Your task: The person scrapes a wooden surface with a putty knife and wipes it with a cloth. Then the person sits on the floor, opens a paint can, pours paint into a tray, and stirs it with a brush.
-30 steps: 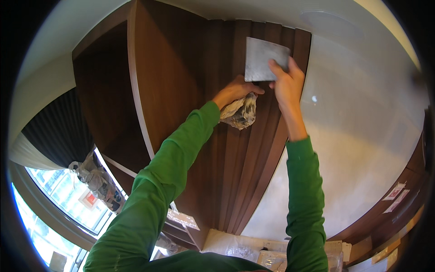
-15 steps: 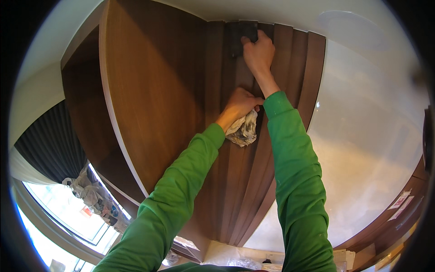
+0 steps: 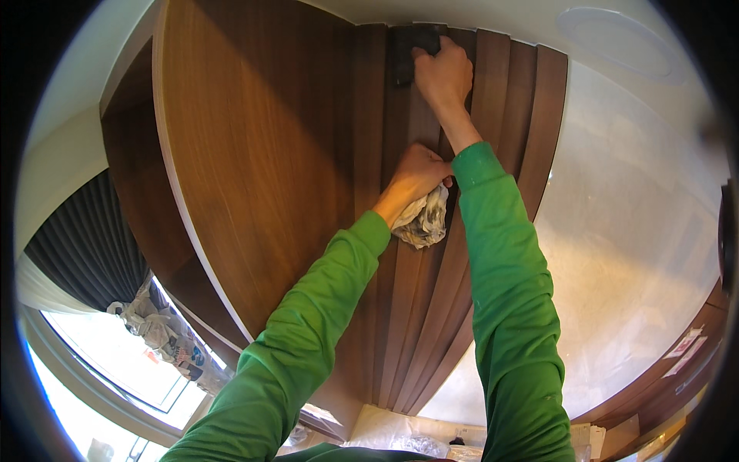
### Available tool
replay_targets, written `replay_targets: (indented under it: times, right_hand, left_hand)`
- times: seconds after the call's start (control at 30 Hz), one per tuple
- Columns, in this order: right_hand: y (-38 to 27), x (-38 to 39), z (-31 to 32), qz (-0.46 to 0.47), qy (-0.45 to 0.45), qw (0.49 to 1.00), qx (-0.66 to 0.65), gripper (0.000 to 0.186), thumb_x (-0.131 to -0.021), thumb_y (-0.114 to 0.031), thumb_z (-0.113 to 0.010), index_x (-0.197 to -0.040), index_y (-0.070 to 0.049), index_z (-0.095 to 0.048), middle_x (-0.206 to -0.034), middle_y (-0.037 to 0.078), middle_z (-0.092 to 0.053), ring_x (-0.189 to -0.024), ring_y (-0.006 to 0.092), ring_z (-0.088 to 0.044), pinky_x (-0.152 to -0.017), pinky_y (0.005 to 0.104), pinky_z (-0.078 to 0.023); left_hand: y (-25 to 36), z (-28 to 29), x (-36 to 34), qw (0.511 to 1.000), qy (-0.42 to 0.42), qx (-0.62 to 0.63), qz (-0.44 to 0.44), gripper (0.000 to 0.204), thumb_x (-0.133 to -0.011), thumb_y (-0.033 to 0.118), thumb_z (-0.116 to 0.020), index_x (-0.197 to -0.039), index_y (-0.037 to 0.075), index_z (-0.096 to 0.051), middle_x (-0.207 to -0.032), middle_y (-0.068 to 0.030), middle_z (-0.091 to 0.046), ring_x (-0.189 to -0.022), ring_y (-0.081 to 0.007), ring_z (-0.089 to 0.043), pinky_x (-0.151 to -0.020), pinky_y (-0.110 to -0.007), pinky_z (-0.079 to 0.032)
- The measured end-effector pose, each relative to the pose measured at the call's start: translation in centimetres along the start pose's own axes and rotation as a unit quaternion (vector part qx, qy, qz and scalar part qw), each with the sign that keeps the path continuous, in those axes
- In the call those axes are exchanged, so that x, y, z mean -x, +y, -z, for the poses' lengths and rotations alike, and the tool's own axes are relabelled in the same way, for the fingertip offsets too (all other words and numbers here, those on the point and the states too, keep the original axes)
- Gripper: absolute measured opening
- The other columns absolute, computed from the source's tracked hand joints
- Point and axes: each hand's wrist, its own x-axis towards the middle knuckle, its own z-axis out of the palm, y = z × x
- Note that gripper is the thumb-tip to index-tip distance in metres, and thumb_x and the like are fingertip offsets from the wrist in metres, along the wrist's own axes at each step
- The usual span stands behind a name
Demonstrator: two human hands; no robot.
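Note:
My right hand (image 3: 445,73) grips a thin dark square plate (image 3: 406,48) flat against the brown vertical slatted panel (image 3: 508,115), just under the ceiling. Below it, my left hand (image 3: 419,171) is closed on a crumpled, stained whitish wad (image 3: 422,222), paper or rag, held at the slats. My left fingertips are partly hidden beside my right sleeve cuff.
A wooden cabinet side (image 3: 246,146) with a pale edge stands left. Beyond it are a dark pleated curtain (image 3: 81,239), a plastic-wrapped bundle (image 3: 158,327) and a bright window (image 3: 115,358). A pale wall (image 3: 616,239) lies right; wrapped items (image 3: 419,445) sit along the bottom.
My right hand has moved up and left, turning the plate from pale and square-on to dark against the slats. My left hand and wad moved down, then slightly right. The view has shifted slightly.

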Motion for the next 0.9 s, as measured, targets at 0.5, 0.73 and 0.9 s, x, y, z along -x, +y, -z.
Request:
replay_targets:
  times: [0.5, 0.73, 0.9]
  right_hand:
    - [-1.1, 0.2, 0.7, -0.047, -0.04, 0.998, 0.023, 0.04, -0.082, -0.026, -0.069, -0.112, 0.0, -0.065, -0.103, 0.023, -0.07, -0.099, 0.0417, -0.066, -0.085, 0.0505, -0.052]
    - [-1.1, 0.1, 0.6, -0.057, -0.039, 0.997, 0.021, 0.045, -0.081, -0.025, -0.07, -0.119, -0.002, -0.064, -0.106, 0.022, -0.069, -0.101, 0.0405, -0.066, -0.086, 0.0492, -0.052]
    - [-0.5, -0.1, 0.1, -0.052, -0.02, 0.998, 0.01, 0.041, -0.081, -0.026, -0.071, -0.113, -0.002, -0.065, -0.098, 0.022, -0.069, -0.097, 0.0394, -0.066, -0.083, 0.0482, -0.051]
  left_hand:
    - [0.1, -0.1, 0.1, 1.0, 0.007, -0.005, -0.006, 0.023, -0.07, 0.018, -0.074, -0.061, -0.002, -0.07, -0.063, -0.0125, -0.069, -0.057, -0.0178, -0.063, -0.058, -0.032, -0.05]
    - [0.4, -0.1, 0.3, 1.0, 0.005, -0.006, 0.001, 0.022, -0.069, 0.018, -0.074, -0.06, -0.002, -0.07, -0.062, -0.0126, -0.068, -0.055, -0.0181, -0.062, -0.057, -0.032, -0.049]
    - [0.2, -0.1, 0.1, 1.0, -0.003, -0.003, 0.003, 0.022, -0.069, 0.018, -0.074, -0.06, -0.002, -0.07, -0.061, -0.0123, -0.068, -0.055, -0.0182, -0.062, -0.056, -0.032, -0.049]
